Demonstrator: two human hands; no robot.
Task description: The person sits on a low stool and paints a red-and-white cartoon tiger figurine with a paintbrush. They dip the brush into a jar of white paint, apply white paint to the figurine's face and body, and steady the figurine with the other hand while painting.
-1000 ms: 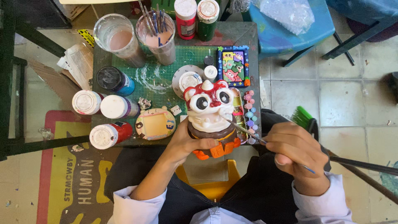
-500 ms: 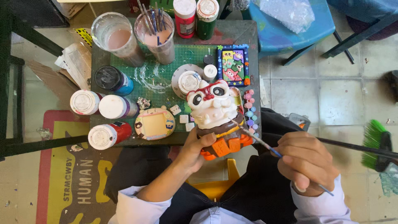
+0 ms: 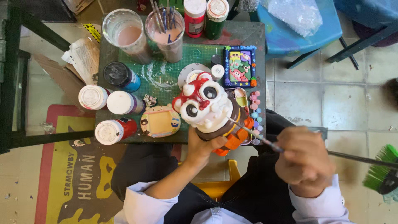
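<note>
My left hand point(image 3: 203, 146) grips the base of a white figurine point(image 3: 207, 108) with big round eyes, red markings, a brown band and orange feet, tilted to the left over the table's near edge. My right hand point(image 3: 304, 159) holds a thin paintbrush point(image 3: 255, 135); its tip touches the figurine's right side by the brown band. A strip of small paint pots point(image 3: 254, 117) lies just behind the figurine.
The green cutting mat point(image 3: 166, 70) carries two cups, one full of brushes point(image 3: 165, 27), several paint bottles point(image 3: 108, 132), a yellow painted plaque point(image 3: 160, 121) and a colourful framed picture point(image 3: 239, 66). A blue stool point(image 3: 298, 25) stands at the back right; a green broom point(image 3: 379, 172) lies on the tiles.
The figurine has been tilted further left and turned, its face now pointing up-left. My right hand shifted slightly, keeping the brush at the figurine's side. The broom has moved right.
</note>
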